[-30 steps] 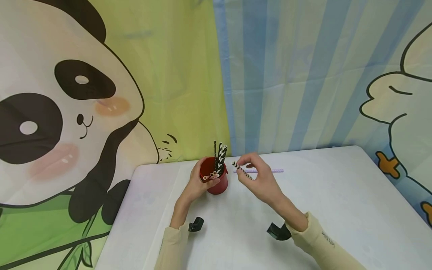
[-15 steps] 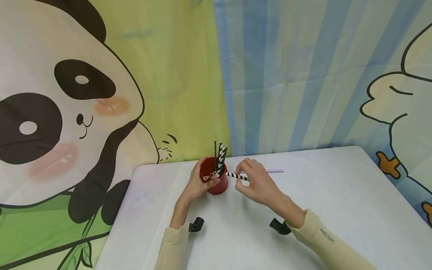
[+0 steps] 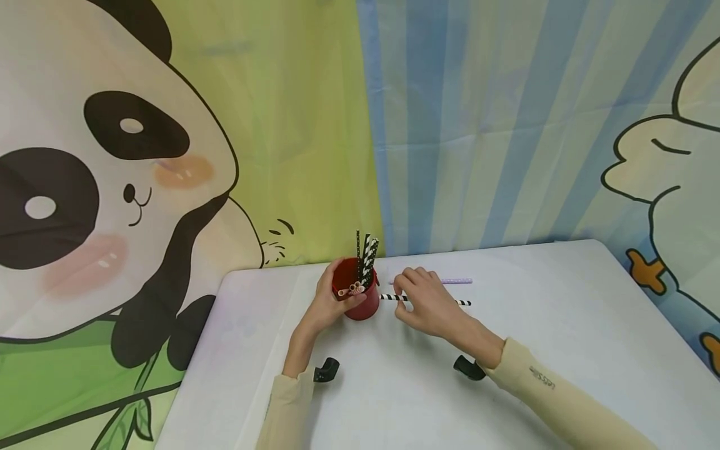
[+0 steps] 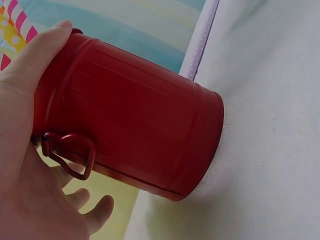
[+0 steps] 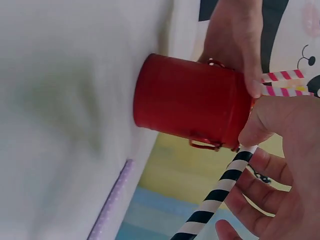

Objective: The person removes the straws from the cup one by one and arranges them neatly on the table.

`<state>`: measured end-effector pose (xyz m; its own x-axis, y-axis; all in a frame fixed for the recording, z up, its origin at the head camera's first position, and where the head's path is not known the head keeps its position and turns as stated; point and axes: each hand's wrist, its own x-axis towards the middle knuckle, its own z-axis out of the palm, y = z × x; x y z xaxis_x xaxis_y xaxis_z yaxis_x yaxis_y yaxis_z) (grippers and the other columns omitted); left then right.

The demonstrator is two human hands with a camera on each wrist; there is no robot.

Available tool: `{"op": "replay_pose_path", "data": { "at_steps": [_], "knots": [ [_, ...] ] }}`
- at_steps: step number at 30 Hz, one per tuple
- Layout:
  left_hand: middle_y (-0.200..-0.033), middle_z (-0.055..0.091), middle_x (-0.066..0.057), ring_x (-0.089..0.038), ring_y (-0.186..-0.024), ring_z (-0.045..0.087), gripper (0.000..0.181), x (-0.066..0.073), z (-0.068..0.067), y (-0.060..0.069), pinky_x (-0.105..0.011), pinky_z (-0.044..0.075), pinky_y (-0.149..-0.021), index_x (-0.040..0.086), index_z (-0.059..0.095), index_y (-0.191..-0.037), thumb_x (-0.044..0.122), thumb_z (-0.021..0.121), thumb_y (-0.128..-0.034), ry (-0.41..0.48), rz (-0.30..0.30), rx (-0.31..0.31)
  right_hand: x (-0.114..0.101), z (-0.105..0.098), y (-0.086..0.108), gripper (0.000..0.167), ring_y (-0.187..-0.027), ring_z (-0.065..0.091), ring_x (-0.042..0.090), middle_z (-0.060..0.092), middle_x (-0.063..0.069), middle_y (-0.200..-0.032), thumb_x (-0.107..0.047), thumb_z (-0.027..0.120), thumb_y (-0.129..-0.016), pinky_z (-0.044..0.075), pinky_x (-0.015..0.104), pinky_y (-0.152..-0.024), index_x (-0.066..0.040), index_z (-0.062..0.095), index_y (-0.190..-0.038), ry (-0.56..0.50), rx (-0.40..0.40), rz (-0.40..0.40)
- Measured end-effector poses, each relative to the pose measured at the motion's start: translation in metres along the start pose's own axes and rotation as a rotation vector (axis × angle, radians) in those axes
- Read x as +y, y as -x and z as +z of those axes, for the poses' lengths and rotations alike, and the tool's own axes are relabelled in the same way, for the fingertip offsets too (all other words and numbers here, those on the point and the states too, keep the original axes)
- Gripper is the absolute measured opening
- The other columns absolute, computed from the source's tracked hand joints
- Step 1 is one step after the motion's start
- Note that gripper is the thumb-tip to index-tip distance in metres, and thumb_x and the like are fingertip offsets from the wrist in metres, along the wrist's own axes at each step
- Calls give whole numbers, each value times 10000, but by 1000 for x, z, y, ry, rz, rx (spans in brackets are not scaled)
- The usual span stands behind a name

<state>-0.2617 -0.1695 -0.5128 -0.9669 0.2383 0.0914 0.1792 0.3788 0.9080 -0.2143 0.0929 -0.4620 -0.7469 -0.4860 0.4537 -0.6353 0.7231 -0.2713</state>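
A small red metal bucket [image 3: 368, 308] with wire side loops stands on the white table, and my left hand [image 3: 328, 299] grips it near the rim, thumb on the front side. Several paper straws [image 3: 368, 259], black-and-white ones among them, stick up out of it; pink-striped straws [image 4: 20, 20] show in the left wrist view. To the right of the bucket, my right hand [image 3: 430, 304] pinches a black-and-white striped straw [image 5: 215, 195] between thumb and fingers. That straw lies nearly level, its left end close to the bucket wall. The hand hides its middle in the head view.
Behind the right hand, a purple dotted straw [image 3: 457, 281] lies on the table [image 3: 382, 400]. A patterned curtain [image 3: 304, 125] with a panda hangs behind the table's back edge. Black curved pieces [image 3: 327, 370] show by both cuffs.
My right hand has moved down slightly and turned the striped straw from a slant to nearly level, its left end near the bucket. The left hand keeps its grip on the bucket.
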Motion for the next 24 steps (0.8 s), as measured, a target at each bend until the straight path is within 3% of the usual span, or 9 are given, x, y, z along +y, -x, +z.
{"op": "replay_pose_path", "data": {
  "at_steps": [7,24],
  "knots": [
    [-1524,394,-81,-286,-1413,371,995,0,0,0,-558,368,-1149,222,249,-1568,282,862,-786,15,25,0,10,12,1,144,-813,474,174,538,-32,-880,-128,677,-791,402,374,-738,-148,560,-872,34,-35,7],
    [-1537,364,-41,-258,-1422,355,995,-1,-1,0,-529,391,-1144,269,244,-1564,339,860,-786,0,10,-6,51,47,1,131,-764,466,221,503,-14,-822,-103,648,-785,380,377,-682,-147,548,-858,137,-81,18]
  ]
}}
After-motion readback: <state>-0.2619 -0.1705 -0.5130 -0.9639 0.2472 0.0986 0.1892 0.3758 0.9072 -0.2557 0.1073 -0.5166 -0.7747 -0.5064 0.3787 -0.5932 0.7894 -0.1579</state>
